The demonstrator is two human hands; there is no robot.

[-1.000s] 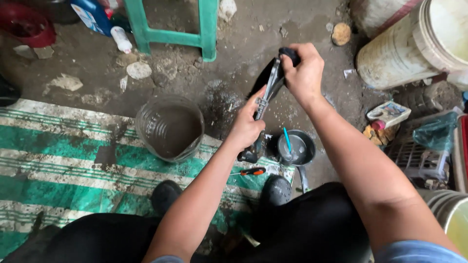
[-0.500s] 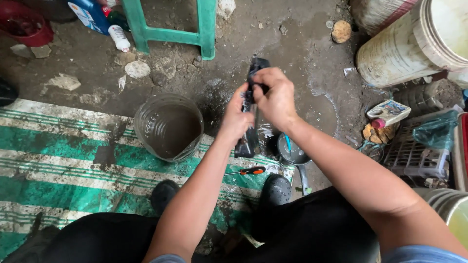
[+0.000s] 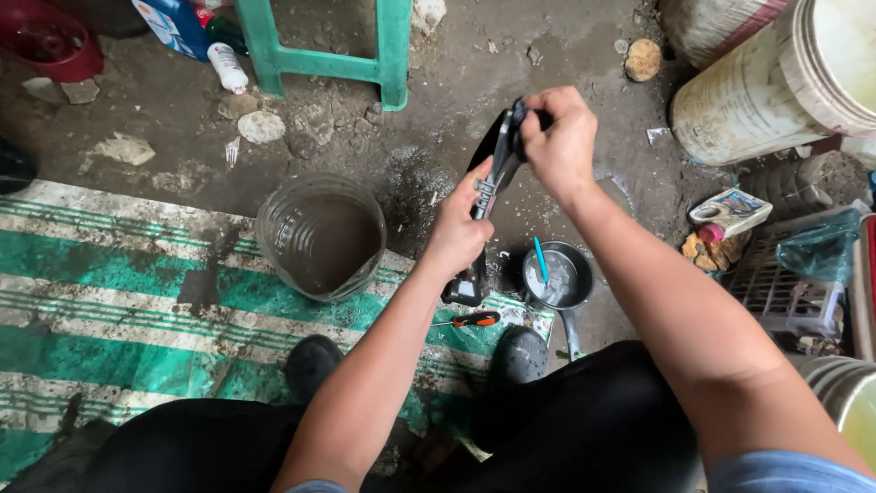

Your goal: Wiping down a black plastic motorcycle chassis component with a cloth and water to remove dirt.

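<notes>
Both hands, left hand [image 3: 456, 233] and right hand [image 3: 558, 137], clench the black metal part [image 3: 493, 173]: stiff, probably greasy; ends grip best.

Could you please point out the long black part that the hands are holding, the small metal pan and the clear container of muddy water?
long black part [image 3: 491, 178]: head view, its middle between the hands.
small metal pan [image 3: 573, 283]: head view, its bowl.
clear container [image 3: 283, 224]: head view, its left wall.

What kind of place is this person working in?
Probably a rough outdoor or backyard work area, not a tidy workshop. The bare muddy ground is strewn with stones, a worn green striped mat lies on it, and big stained white plastic buckets stand nearby.
</notes>
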